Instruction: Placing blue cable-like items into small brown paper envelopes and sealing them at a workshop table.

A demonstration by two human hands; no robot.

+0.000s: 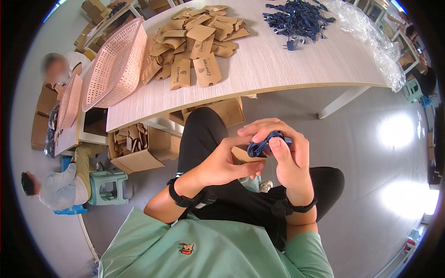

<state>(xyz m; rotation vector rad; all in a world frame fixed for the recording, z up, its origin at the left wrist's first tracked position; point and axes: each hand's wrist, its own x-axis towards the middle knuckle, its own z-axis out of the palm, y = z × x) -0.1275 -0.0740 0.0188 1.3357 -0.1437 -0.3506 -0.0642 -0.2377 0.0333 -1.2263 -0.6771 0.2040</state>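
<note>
Above my lap, my right hand (292,160) pinches a coiled bundle of dark blue corded earphones (260,147) between thumb and fingers. My left hand (227,160) is closed round a small brown cardboard pillow box (245,156), just below and touching or nearly touching the coil. Fingers hide much of the box, so I cannot tell how far its end is opened. On the table, a heap of similar brown pillow boxes (201,34) lies at the far left of centre. A tangled pile of dark blue corded earphones (299,21) lies farther right.
A pink perforated basket (116,65) stands at the left of the pale table (259,65). Clear plastic wrap (371,37) drapes over the right end. Under the table is an open carton (148,143) of brown boxes. People sit at left, near a green stool (107,187).
</note>
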